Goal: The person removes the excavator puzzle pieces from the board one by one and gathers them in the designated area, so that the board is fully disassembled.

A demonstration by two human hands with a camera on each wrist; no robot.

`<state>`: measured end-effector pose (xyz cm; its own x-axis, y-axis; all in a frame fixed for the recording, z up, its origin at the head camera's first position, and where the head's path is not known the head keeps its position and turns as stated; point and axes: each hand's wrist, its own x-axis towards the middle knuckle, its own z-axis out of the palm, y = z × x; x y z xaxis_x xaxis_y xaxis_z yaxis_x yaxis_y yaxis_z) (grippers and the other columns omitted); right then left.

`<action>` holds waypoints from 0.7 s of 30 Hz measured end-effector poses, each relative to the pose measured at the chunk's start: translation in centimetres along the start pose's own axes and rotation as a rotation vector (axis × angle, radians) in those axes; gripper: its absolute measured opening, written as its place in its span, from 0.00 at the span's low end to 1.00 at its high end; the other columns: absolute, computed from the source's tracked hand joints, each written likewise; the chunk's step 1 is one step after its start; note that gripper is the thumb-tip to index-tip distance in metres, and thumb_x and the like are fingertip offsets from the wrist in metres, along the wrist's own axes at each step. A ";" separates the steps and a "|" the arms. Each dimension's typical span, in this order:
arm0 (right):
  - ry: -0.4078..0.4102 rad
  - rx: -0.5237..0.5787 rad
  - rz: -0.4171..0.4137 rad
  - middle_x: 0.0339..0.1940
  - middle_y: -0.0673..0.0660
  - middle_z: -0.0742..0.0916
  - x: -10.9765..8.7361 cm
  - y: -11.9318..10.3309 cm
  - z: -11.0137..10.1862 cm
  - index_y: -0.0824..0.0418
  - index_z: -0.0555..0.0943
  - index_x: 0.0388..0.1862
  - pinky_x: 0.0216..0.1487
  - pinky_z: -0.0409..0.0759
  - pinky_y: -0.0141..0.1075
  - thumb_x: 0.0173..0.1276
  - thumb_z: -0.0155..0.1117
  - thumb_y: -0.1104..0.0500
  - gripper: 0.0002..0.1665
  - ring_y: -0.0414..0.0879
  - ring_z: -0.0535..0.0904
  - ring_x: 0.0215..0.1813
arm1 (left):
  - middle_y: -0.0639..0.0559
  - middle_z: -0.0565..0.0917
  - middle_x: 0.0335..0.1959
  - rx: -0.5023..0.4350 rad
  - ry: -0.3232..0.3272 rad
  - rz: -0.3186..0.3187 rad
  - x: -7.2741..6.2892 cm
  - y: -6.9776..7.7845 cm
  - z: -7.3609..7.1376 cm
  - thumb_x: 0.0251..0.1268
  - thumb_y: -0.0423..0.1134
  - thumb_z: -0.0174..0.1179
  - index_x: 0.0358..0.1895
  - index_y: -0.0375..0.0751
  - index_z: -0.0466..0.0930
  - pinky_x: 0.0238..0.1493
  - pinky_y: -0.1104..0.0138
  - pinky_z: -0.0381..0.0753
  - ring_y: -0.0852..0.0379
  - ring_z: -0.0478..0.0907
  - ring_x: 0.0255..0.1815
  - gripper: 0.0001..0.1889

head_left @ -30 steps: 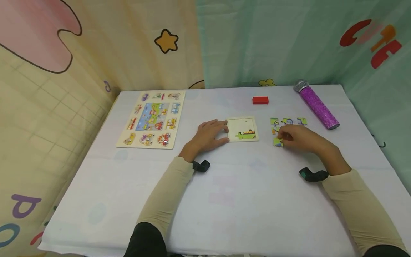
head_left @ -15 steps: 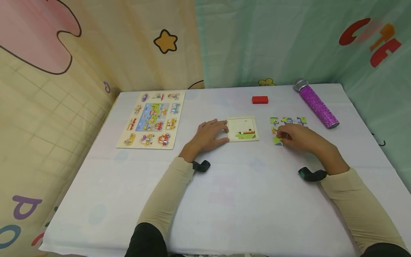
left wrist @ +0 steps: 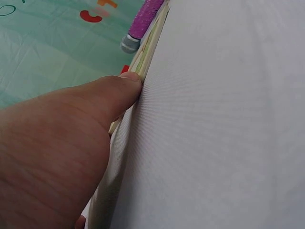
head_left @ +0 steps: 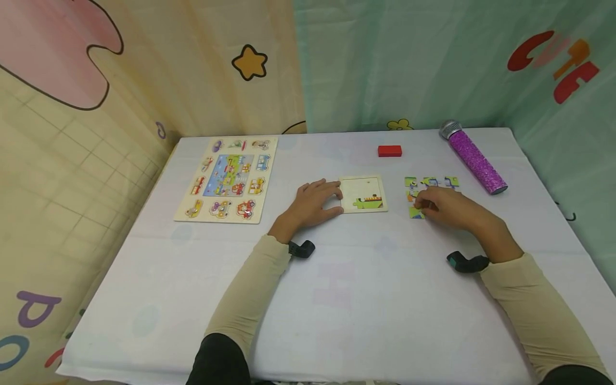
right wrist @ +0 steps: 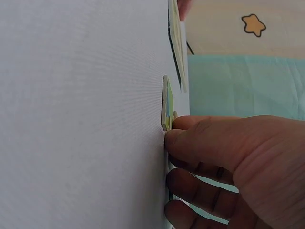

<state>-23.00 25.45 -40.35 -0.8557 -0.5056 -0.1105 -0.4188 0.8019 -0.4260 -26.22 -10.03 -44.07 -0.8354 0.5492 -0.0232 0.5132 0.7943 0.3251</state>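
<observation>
My left hand point(head_left: 314, 203) holds the left edge of a shallow wooden puzzle board point(head_left: 353, 188). Its thumb point(left wrist: 125, 90) presses on the board's edge in the left wrist view. A green piece with a train picture point(head_left: 369, 202) lies in the board's lower right. To the right, my right hand point(head_left: 445, 206) is over a group of small picture puzzle pieces point(head_left: 430, 182), thumb and index finger pinched together at one of them. One flat green and blue puzzle piece point(right wrist: 167, 104) shows just beyond the thumb in the right wrist view. The pinched part is mostly hidden by the fingers.
A larger wooden picture board point(head_left: 267, 206) lies to the left on the white-covered table point(head_left: 356, 310). Toward the back are a red block point(head_left: 389, 151) and a purple glitter microphone point(head_left: 478, 162). Printed curtains point(head_left: 418, 64) stand behind the table.
My right hand shifts very slightly left among the puzzle pieces. The left hand and the puzzle board stay where they are.
</observation>
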 end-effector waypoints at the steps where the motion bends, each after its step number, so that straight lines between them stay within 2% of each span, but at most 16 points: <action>1: 0.001 0.001 -0.001 0.43 0.56 0.85 0.0 0.0 0.0 0.66 0.83 0.48 0.47 0.79 0.48 0.68 0.66 0.70 0.10 0.50 0.77 0.43 | 0.58 0.63 0.78 0.002 0.000 0.001 0.0 0.0 0.0 0.73 0.59 0.57 0.60 0.57 0.78 0.74 0.47 0.49 0.49 0.51 0.80 0.19; 6: 0.012 -0.013 -0.002 0.42 0.56 0.83 0.0 0.0 -0.1 0.66 0.83 0.47 0.43 0.77 0.46 0.69 0.67 0.68 0.09 0.49 0.75 0.40 | 0.58 0.63 0.78 0.003 0.003 0.003 0.0 0.0 0.0 0.74 0.59 0.57 0.59 0.57 0.78 0.74 0.46 0.49 0.49 0.51 0.80 0.19; 13: 0.028 -0.031 0.003 0.42 0.58 0.83 0.1 0.1 0.0 0.68 0.83 0.45 0.50 0.78 0.51 0.68 0.67 0.68 0.07 0.53 0.78 0.45 | 0.57 0.63 0.78 -0.002 0.003 0.007 -0.1 -0.1 0.0 0.74 0.59 0.57 0.59 0.56 0.78 0.74 0.47 0.49 0.49 0.51 0.80 0.19; 21: 0.027 -0.025 0.017 0.41 0.57 0.83 0.1 0.1 -0.1 0.67 0.83 0.44 0.47 0.77 0.49 0.68 0.67 0.68 0.07 0.51 0.77 0.43 | 0.57 0.63 0.78 -0.009 0.000 0.006 -0.1 0.0 -0.1 0.74 0.58 0.57 0.60 0.56 0.78 0.74 0.47 0.48 0.49 0.51 0.80 0.19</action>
<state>-23.15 25.55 -40.35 -0.8704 -0.4835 -0.0927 -0.4116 0.8181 -0.4015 -26.13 -10.08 -43.98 -0.8321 0.5542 -0.0206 0.5167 0.7884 0.3339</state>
